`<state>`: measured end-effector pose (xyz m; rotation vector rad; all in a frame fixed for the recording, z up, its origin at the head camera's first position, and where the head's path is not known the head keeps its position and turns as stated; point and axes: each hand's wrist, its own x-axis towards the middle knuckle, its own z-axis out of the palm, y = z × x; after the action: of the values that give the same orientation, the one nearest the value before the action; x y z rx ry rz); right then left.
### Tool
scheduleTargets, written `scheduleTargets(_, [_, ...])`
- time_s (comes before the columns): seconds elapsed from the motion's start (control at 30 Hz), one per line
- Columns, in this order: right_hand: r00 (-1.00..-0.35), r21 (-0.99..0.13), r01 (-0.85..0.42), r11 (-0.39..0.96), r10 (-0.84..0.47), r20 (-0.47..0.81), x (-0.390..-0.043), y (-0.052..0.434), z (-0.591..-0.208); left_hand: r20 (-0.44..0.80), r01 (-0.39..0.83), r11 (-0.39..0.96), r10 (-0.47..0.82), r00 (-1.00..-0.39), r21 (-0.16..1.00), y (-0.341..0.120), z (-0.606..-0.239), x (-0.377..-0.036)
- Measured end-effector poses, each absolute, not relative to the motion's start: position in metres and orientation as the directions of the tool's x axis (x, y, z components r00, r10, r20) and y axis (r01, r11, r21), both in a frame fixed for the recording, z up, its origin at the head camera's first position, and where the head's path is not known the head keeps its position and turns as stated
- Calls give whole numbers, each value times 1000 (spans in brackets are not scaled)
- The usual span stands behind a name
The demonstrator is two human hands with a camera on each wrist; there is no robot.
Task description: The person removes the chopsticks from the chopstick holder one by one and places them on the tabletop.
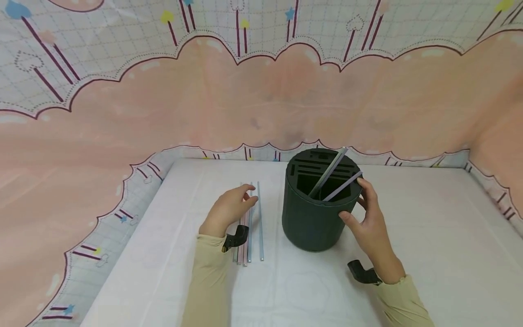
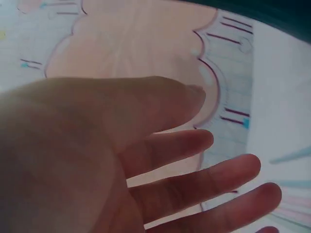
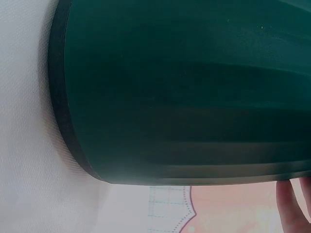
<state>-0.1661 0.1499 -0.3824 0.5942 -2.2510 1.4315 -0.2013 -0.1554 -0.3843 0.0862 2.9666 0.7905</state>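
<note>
A dark green round utensil holder, with slots across the back of its top, stands upright on the table. Two thin pastel sticks lean out of its front opening. My right hand grips the holder's right side, fingers at the rim and thumb lower on the front. Fingertips touch its wall in the right wrist view. To the left, several slim pastel sticks lie side by side. My left hand hovers over their far part with loosely bent fingers and nothing held.
A white cloth covers the table. Behind and to the left hangs a peach patterned curtain. Black wrist cameras sit on both wrists, the left one just above the sticks.
</note>
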Motion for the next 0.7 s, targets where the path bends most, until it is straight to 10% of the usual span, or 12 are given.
scheduleTargets(0.3, [-828,-742,-551,381,-135,545,-167,150,-380,338,283,839,126,-933,466,-126,-343,-178])
scheduleTargets(0.7, [-837,-753,-537,381,-134,530,-167,153,-379,736,692,666,315,-599,277,-60,-321,-153])
